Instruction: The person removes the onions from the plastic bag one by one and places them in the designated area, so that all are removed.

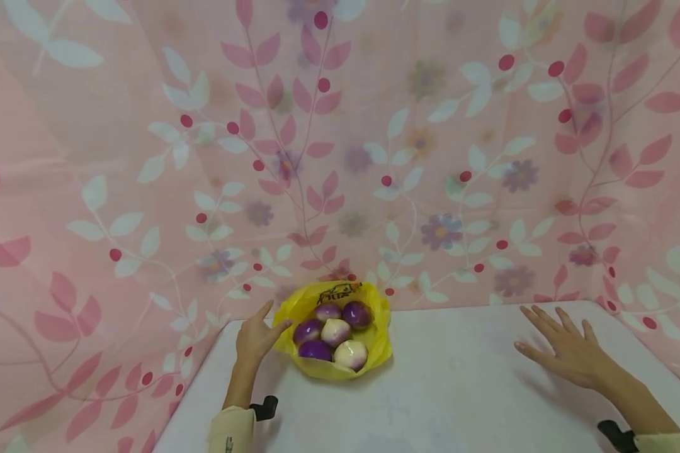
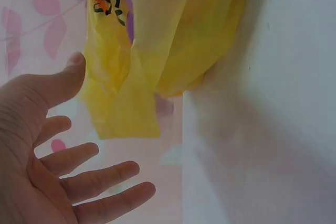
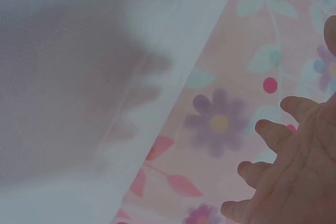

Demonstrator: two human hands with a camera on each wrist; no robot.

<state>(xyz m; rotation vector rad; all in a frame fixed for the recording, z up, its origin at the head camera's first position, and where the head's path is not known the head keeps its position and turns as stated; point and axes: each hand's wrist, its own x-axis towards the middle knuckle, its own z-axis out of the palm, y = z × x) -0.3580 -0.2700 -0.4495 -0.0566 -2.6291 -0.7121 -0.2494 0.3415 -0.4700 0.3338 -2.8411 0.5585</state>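
Observation:
A yellow plastic bag (image 1: 381, 346) with dark print sits on the white table, its mouth spread wide. Inside lie several shiny, round purple-and-white vegetables (image 1: 335, 332) that look like turnips. My left hand (image 1: 255, 336) is just left of the bag, fingers extended and thumb overlapping the bag's edge in the head view. In the left wrist view, that hand (image 2: 47, 145) has its fingers apart beside a hanging corner of the bag (image 2: 126, 114), with nothing in its grasp. Over the table's right side my right hand (image 1: 572, 355) is spread and holds nothing; its palm (image 3: 299, 166) shows in the right wrist view.
A pink cloth (image 1: 351, 157) printed with leaves and flowers hangs behind the white table (image 1: 442, 390) and at its sides. Black straps (image 1: 265, 408) are on both wrists. The right hand casts a soft shadow on the tabletop.

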